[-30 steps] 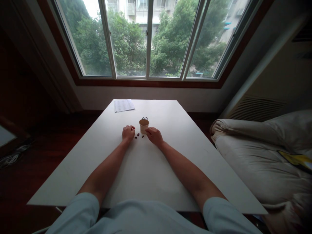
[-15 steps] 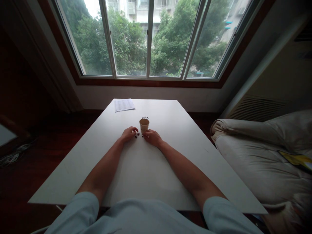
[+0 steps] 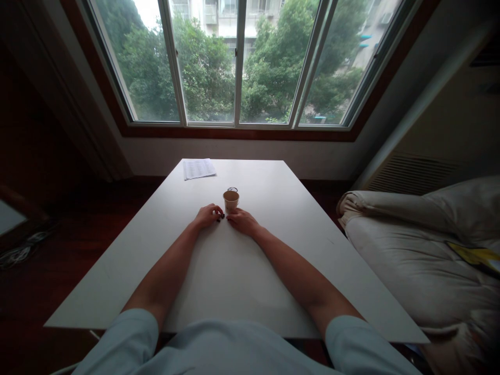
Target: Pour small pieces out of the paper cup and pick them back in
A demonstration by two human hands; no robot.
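Observation:
A brown paper cup stands upright on the white table, its open top facing up. Just left of its base, my left hand has curled fingers closed at a small dark piece. Another tiny dark piece lies under those fingertips; both are too small to name. My right hand rests at the cup's front right, fingers bent and drawn together at the tabletop. Whatever its fingertips pinch, if anything, is hidden. A thin dark loop shows behind the cup's rim.
Printed sheets of paper lie at the far left corner of the white table. A padded, cloth-covered seat flanks the right side. Beyond the far edge is a wall with a window. Cables lie on the floor at left.
My left fingers have moved slightly right and closed in on the small dark piece. My right fingertips have drawn together and now cover the tiny piece beside them. The cup stays put.

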